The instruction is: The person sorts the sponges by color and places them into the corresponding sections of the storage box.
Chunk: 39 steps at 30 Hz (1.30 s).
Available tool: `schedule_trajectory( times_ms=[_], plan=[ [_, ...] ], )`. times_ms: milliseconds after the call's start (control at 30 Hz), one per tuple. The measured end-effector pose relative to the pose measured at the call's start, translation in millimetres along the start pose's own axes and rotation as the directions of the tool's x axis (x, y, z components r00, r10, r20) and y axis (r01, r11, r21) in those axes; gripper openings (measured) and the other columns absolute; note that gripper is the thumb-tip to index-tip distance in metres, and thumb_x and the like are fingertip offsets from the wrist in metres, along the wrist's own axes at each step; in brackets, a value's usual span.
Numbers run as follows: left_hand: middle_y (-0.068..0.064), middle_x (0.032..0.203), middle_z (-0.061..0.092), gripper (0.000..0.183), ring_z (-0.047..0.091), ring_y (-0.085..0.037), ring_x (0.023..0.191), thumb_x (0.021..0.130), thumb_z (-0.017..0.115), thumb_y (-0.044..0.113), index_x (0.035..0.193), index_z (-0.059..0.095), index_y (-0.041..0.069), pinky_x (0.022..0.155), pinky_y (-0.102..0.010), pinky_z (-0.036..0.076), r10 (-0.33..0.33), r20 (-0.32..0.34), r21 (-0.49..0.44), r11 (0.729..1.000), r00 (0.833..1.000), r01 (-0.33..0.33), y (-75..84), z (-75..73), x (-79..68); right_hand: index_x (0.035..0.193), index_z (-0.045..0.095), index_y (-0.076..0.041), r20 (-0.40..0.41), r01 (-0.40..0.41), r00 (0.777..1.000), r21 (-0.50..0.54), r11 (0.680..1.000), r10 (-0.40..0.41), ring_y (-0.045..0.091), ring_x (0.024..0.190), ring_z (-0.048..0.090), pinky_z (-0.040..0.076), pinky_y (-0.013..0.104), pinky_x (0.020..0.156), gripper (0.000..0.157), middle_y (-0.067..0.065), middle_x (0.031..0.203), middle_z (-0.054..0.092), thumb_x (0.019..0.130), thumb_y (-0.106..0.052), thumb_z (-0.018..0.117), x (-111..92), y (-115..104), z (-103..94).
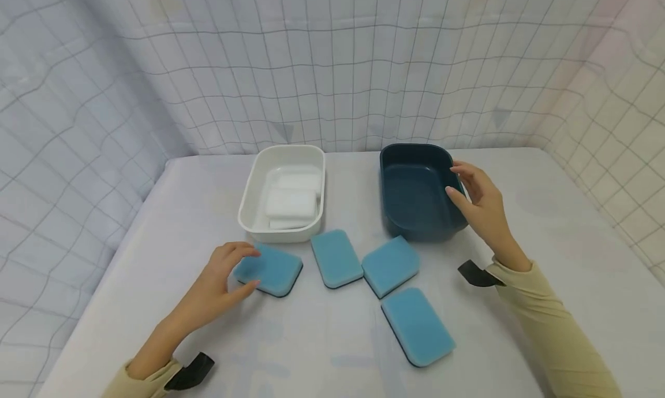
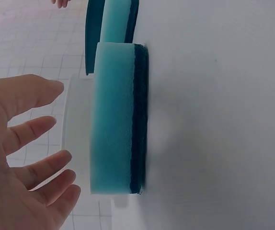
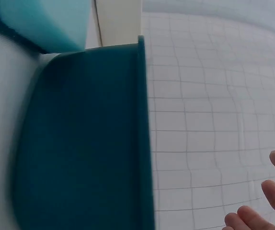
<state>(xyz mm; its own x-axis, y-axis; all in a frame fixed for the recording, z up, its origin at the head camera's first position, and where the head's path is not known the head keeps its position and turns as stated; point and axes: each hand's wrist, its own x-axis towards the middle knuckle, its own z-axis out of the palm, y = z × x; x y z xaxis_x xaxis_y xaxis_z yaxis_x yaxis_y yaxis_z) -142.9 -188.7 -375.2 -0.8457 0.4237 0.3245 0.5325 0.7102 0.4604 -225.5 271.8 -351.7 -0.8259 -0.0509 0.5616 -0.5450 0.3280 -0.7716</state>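
In the head view, the left hand (image 1: 213, 288) is hovering over the leftmost blue sponge (image 1: 275, 271), thumb and fingers apart, holding nothing; that sponge is lying flat just before the white tub (image 1: 244, 219). The right hand (image 1: 485, 204) is hovering at the right side of the dark teal tub (image 1: 421, 196).

In the left wrist view, pale foam (image 2: 113, 120) is topping a thin dark layer (image 2: 140, 120). The sponge is probably feeling light and squeezable; its edges are offering the best hold.

In the right wrist view, spread fingertips are standing clear of the tub's seemingly stiff rim (image 3: 146, 134).
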Motion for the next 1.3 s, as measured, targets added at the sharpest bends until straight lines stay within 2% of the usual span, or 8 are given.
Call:
schedule_trajectory(
  times_ms=[100, 233, 400, 467, 667, 833, 1100, 1300],
  plan=[
    [-0.008, 0.122, 0.049, 0.046, 0.041, -0.022, 0.115, 0.076, 0.076, 0.009, 0.116, 0.056, 0.007, 0.087, -0.033, 0.042, 0.020, 0.036, 0.031, 0.999, 0.999, -0.021, 0.6, -1.5, -0.5, 0.126, 0.047, 0.008, -0.045, -0.097, 0.994, -0.018, 0.995, 0.096, 0.007, 0.134, 0.040, 0.030, 0.010, 0.110, 0.037, -0.016, 0.130, 0.044, 0.090, 0.002, 0.056, -4, 6, -1.2],
    [-0.012, 0.127, 0.047, 0.048, 0.040, -0.027, 0.118, 0.075, 0.077, 0.012, 0.119, 0.057, 0.011, 0.087, -0.044, 0.046, 0.046, 0.097, 0.068, 0.996, 0.994, -0.053, -0.5, -3.6, 0.8, 0.128, 0.046, 0.006, -0.093, -0.239, 0.968, -0.056, 0.969, 0.233, 0.020, 0.140, 0.034, 0.028, 0.011, 0.112, 0.040, -0.002, 0.135, 0.043, 0.092, -0.007, 0.057, -10, 17, -3.9],
    [-0.015, 0.133, 0.046, 0.048, 0.040, -0.031, 0.123, 0.075, 0.077, 0.015, 0.120, 0.060, 0.015, 0.091, -0.049, 0.048, 0.067, 0.160, 0.108, 0.991, 0.985, -0.085, -3.4, -5.2, 2.9, 0.134, 0.041, 0.002, -0.081, -0.382, 0.923, -0.052, 0.923, 0.377, 0.022, 0.142, 0.030, 0.026, 0.021, 0.116, 0.046, 0.014, 0.146, 0.036, 0.095, -0.017, 0.055, -19, 28, -4.3],
    [-0.016, 0.134, 0.045, 0.048, 0.040, -0.032, 0.124, 0.075, 0.077, 0.015, 0.120, 0.060, 0.015, 0.092, -0.049, 0.047, 0.062, 0.183, 0.106, 0.991, 0.981, -0.083, -4.3, -4.8, 4.2, 0.135, 0.039, 0.001, -0.065, -0.409, 0.912, -0.044, 0.912, 0.406, 0.022, 0.141, 0.031, 0.028, 0.018, 0.114, 0.047, 0.015, 0.147, 0.035, 0.095, -0.019, 0.054, -22, 31, -3.2],
    [-0.017, 0.137, 0.043, 0.051, 0.038, -0.034, 0.126, 0.076, 0.077, 0.017, 0.123, 0.059, 0.016, 0.093, -0.051, 0.047, 0.043, 0.231, 0.091, 0.994, 0.972, -0.065, -7.0, -4.3, 5.8, 0.137, 0.037, 0.000, -0.042, -0.437, 0.899, -0.019, 0.899, 0.436, 0.024, 0.138, 0.034, 0.034, 0.006, 0.101, 0.048, 0.014, 0.144, 0.036, 0.096, -0.021, 0.052, -25, 38, 0.4],
    [-0.019, 0.137, 0.042, 0.054, 0.038, -0.035, 0.125, 0.074, 0.078, 0.016, 0.123, 0.058, 0.015, 0.092, -0.050, 0.048, 0.073, 0.238, 0.098, 0.990, 0.969, -0.099, -10.6, -5.5, 6.5, 0.139, 0.035, 0.000, -0.018, -0.446, 0.895, 0.006, 0.895, 0.446, 0.023, 0.145, 0.021, 0.025, 0.019, 0.116, 0.050, 0.016, 0.149, 0.029, 0.096, -0.022, 0.052, -27, 41, 1.4],
    [-0.021, 0.140, 0.039, 0.058, 0.038, -0.037, 0.126, 0.074, 0.078, 0.012, 0.127, 0.055, 0.014, 0.094, -0.052, 0.047, 0.065, 0.278, 0.083, 0.992, 0.958, -0.091, -15.6, -7.4, 14.8, 0.141, 0.033, -0.003, 0.018, -0.502, 0.865, 0.005, 0.865, 0.502, 0.024, 0.146, 0.015, 0.020, 0.042, 0.117, 0.051, 0.011, 0.155, 0.022, 0.097, -0.023, 0.051, -31, 45, 5.1],
    [-0.021, 0.142, 0.038, 0.056, 0.038, -0.039, 0.127, 0.074, 0.077, 0.007, 0.125, 0.056, 0.014, 0.093, -0.053, 0.046, 0.087, 0.278, 0.062, 0.992, 0.957, -0.108, -18.7, -6.2, 18.1, 0.142, 0.032, -0.003, 0.011, -0.485, 0.874, 0.010, 0.874, 0.485, 0.027, 0.144, 0.019, 0.025, 0.043, 0.114, 0.050, 0.012, 0.155, 0.022, 0.098, -0.021, 0.049, -31, 46, 6.1]
  ],
)
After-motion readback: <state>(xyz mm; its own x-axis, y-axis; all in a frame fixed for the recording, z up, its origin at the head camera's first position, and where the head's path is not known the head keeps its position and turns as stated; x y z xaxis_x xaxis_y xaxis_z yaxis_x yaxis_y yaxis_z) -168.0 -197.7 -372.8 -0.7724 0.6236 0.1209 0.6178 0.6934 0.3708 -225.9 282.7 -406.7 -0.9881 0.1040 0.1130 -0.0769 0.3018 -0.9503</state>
